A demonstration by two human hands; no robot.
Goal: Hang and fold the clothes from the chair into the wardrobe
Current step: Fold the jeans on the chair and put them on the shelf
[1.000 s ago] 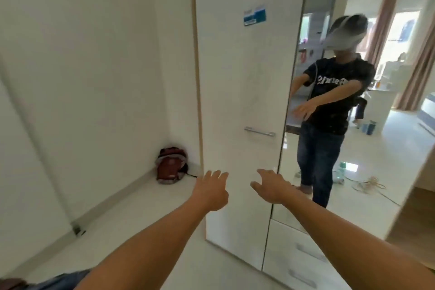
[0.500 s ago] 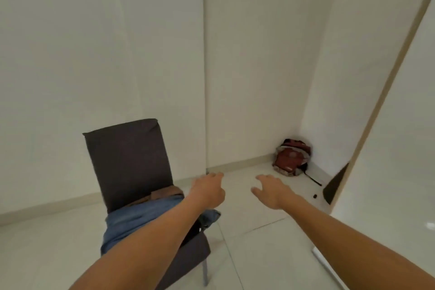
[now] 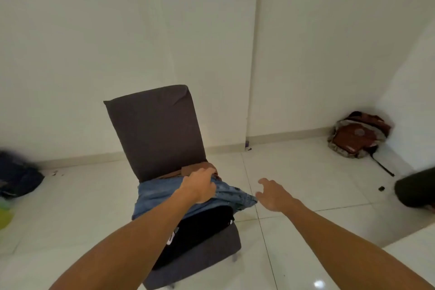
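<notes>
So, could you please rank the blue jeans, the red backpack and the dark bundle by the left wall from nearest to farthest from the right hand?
From the right hand:
1. Blue jeans, on the chair, just left.
2. Red backpack, in the far right corner.
3. Dark bundle, at the far left edge.

No legible text — none anywhere

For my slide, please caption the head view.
Left hand on blue denim jeans atop dark grey chair; right hand open.

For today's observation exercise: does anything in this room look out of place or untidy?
Yes. Clothes lie heaped unfolded on the chair, jeans overhanging the seat. A backpack is slumped on the floor in the corner, strap trailing.
</notes>
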